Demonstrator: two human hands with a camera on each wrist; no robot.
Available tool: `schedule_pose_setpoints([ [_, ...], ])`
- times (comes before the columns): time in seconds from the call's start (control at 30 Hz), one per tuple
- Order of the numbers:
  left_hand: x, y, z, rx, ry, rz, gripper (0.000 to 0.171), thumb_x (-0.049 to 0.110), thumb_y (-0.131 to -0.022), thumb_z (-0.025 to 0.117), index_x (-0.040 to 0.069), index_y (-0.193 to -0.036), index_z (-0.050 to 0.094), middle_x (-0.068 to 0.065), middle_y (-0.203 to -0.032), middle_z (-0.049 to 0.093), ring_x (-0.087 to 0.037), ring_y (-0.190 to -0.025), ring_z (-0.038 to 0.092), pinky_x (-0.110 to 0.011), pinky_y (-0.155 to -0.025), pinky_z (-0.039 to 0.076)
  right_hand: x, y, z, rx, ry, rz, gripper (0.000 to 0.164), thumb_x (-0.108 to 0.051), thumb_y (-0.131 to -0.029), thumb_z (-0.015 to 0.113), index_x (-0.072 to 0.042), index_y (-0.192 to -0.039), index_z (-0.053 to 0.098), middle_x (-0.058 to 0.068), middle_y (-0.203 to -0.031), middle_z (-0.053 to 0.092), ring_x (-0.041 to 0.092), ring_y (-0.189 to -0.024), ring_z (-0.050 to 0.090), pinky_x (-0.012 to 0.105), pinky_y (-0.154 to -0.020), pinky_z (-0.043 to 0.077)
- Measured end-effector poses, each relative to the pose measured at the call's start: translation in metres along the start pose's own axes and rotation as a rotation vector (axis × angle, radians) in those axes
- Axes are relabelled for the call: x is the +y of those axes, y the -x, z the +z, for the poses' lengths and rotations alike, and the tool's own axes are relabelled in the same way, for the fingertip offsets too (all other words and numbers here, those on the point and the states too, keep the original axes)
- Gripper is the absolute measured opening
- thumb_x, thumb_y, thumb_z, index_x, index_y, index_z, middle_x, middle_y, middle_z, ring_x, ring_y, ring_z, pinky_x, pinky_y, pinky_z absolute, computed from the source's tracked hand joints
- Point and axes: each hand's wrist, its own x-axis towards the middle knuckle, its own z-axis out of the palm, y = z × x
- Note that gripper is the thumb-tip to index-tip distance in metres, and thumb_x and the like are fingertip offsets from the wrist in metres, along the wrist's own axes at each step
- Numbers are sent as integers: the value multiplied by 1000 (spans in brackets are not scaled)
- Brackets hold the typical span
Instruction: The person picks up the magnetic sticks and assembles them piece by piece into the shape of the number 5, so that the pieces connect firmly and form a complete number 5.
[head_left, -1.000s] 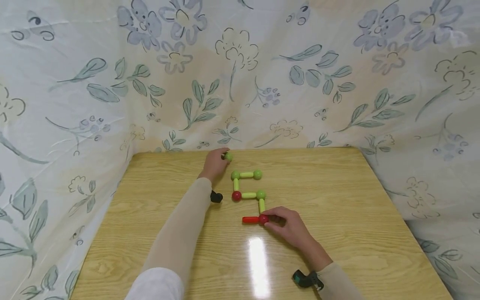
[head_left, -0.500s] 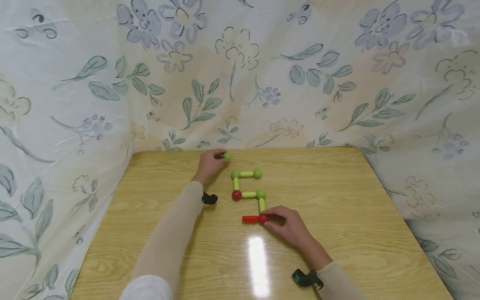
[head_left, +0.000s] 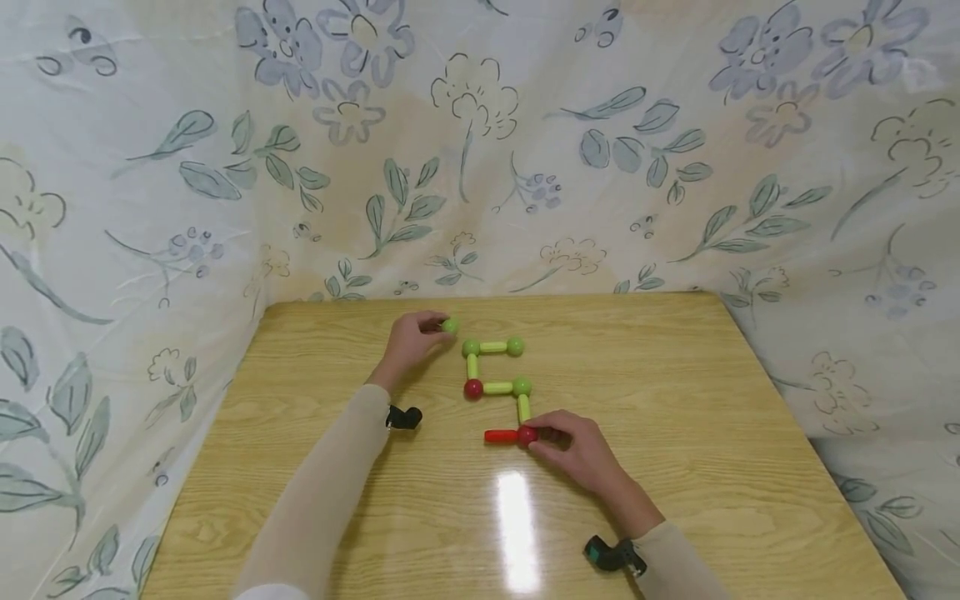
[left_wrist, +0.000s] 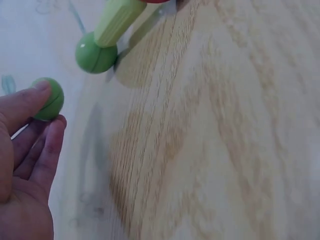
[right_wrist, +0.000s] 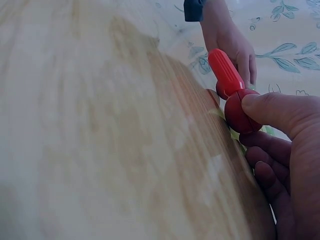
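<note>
My left hand (head_left: 411, 342) pinches a loose green ball (left_wrist: 51, 100) between thumb and fingers, just left of the far end of a stick-and-ball figure. Lying on the table, the figure zigzags through a green corner ball (head_left: 470, 348), another green ball (head_left: 514, 346), a dark red ball (head_left: 473, 389) and a green ball (head_left: 522, 387), joined by yellow-green sticks (head_left: 497, 388). At its near end, my right hand (head_left: 577, 450) grips a second dark red ball (right_wrist: 241, 111) with thumb and fingertips. From that ball a bright red stick (head_left: 500, 437) points left.
The pieces lie on a wood-grain table (head_left: 675, 375). A floral cloth (head_left: 480, 167) hangs behind it and along both sides. A bright light reflection (head_left: 517, 533) shows on the near part of the tabletop. Each wrist wears a small black camera (head_left: 405, 417).
My left hand has drawn back left and toward me from the table's far edge, carrying the green ball. The right hand and the figure stay in place.
</note>
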Motion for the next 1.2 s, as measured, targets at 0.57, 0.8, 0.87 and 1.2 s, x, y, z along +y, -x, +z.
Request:
schedule_pose_setpoints([
  [0.57, -1, 56, -5, -57, 84, 8, 34, 10, -94, 87, 5, -127, 77, -10, -121, 76, -26, -106, 73, -38, -97, 60, -1, 1, 0, -9, 0, 4, 29, -18, -92, 90, -23, -120, 83, -12, -116, 76, 11, -102, 70, 33, -88, 61],
  [0.8, 1, 76, -7, -95, 83, 17, 34, 15, -95, 87, 6, -127, 78, -8, -122, 76, -23, -105, 73, -35, -94, 61, -1, 1, 0, -15, -4, 4, 29, -17, -93, 90, -22, -120, 83, -11, -116, 76, 11, -102, 70, 33, -87, 61],
  [0.87, 3, 83, -6, -106, 75, 21, 33, 15, -95, 88, 6, -126, 79, -7, -121, 77, -22, -104, 73, -34, -93, 61, -1, 1, 0, -18, -5, -1, 29, -17, -93, 90, -22, -121, 83, -11, -116, 76, 12, -102, 70, 33, -87, 61],
  [1.2, 6, 116, 9, -197, 72, 65, 32, 13, -92, 90, 6, -121, 78, -2, -113, 77, -18, -98, 73, -32, -88, 62, 4, 1, 0, -11, -23, -36, 29, -21, -93, 90, -24, -121, 83, -13, -115, 76, 11, -101, 71, 33, -85, 61],
])
